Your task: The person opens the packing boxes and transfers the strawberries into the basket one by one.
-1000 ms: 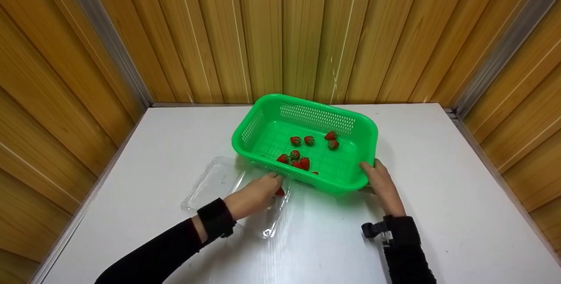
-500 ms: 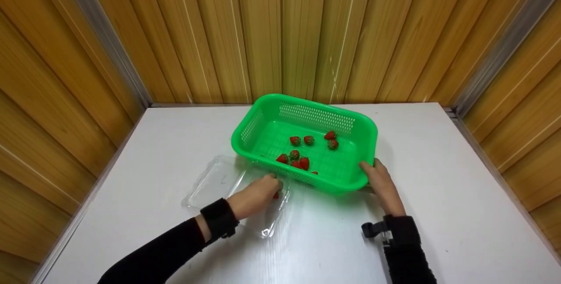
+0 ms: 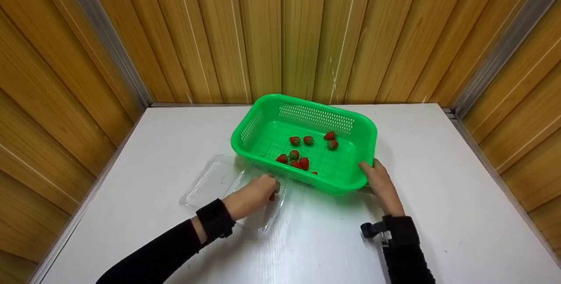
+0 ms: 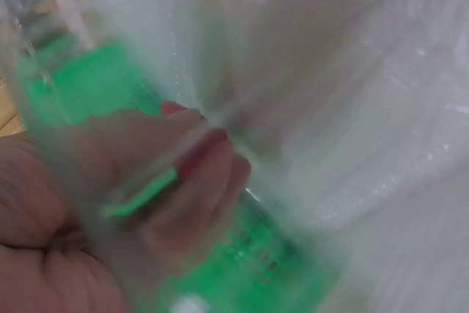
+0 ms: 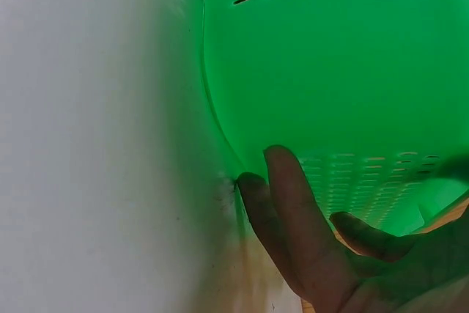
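In the head view my left hand (image 3: 254,194) pinches a strawberry (image 3: 272,196) low over the clear plastic container (image 3: 208,181), which lies opened out on the table. Most of that berry is hidden by the fingers; in the left wrist view a red part of the strawberry (image 4: 201,153) shows between them, behind blurred clear plastic. A green plastic basket (image 3: 302,104) with perforated walls stands beyond, several strawberries (image 3: 304,163) on its floor. My right hand (image 3: 380,183) grips its near right corner, thumb over the rim, fingers (image 5: 293,203) against the outer wall.
The white table (image 3: 447,179) reaches back to a wood-patterned wall (image 3: 302,34), with similar walls at both sides. The basket's near left edge overlaps the far part of the plastic container in the head view.
My left hand has drawn slightly left with the strawberry, and the container has shifted a little with it. The right hand and the basket have hardly moved.
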A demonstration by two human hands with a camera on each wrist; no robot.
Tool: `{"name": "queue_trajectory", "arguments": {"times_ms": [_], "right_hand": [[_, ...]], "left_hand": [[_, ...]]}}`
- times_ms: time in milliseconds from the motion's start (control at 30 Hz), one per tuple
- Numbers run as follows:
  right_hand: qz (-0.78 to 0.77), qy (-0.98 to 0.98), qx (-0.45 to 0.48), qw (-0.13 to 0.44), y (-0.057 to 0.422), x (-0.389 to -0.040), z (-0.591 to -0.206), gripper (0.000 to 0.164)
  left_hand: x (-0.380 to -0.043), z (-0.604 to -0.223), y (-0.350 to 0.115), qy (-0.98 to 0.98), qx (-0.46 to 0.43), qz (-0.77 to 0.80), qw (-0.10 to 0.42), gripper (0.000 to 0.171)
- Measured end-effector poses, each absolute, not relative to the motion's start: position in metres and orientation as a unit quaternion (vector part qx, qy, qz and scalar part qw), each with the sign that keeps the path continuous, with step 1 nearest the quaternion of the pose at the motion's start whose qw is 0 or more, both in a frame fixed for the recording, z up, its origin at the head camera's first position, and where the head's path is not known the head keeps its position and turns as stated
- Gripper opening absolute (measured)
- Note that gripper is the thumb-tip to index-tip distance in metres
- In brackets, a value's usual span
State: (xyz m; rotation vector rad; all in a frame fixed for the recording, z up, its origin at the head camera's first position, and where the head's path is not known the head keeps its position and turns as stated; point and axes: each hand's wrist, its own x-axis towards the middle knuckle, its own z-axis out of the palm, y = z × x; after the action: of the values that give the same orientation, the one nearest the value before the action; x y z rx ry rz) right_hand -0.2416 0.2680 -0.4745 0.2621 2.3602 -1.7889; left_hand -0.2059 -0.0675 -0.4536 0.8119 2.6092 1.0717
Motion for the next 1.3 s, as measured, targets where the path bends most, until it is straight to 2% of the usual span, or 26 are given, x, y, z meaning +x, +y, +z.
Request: {"name": "queue_trajectory", "arguments": {"times_ms": [167,267,467,700,900,1167,1300], "right_hand": [[-0.597,0.793,0.089,0.081,0.268,-0.243,-0.475,0.051],[-0.595,0.795,0.089,0.081,0.268,-0.243,-0.475,0.053],[-0.597,0.793,0.085,0.081,0.268,-0.242,-0.475,0.053],[-0.598,0.792,0.083,0.085,0.267,-0.241,-0.474,0.057],[-0.600,0.790,0.088,0.085,0.267,-0.241,-0.475,0.054],[-0.599,0.791,0.088,0.086,0.269,-0.242,-0.476,0.055],[-0.601,0.789,0.088,0.088,0.268,-0.243,-0.476,0.057]], "left_hand": [[-0.203,-0.447,-0.070,0.900,0.295,0.308,0.093,0.024],[-0.202,-0.443,-0.072,0.912,0.313,0.257,0.068,0.029],[-0.199,-0.434,-0.078,0.914,0.294,0.269,0.073,0.029],[-0.202,-0.418,-0.087,0.930,0.293,0.219,0.020,0.041],[-0.211,-0.394,-0.083,0.938,0.279,0.204,-0.008,0.035],[-0.232,-0.369,-0.064,0.946,0.258,0.194,-0.007,0.030],[-0.245,-0.364,-0.051,0.948,0.252,0.192,0.004,0.037]]}}
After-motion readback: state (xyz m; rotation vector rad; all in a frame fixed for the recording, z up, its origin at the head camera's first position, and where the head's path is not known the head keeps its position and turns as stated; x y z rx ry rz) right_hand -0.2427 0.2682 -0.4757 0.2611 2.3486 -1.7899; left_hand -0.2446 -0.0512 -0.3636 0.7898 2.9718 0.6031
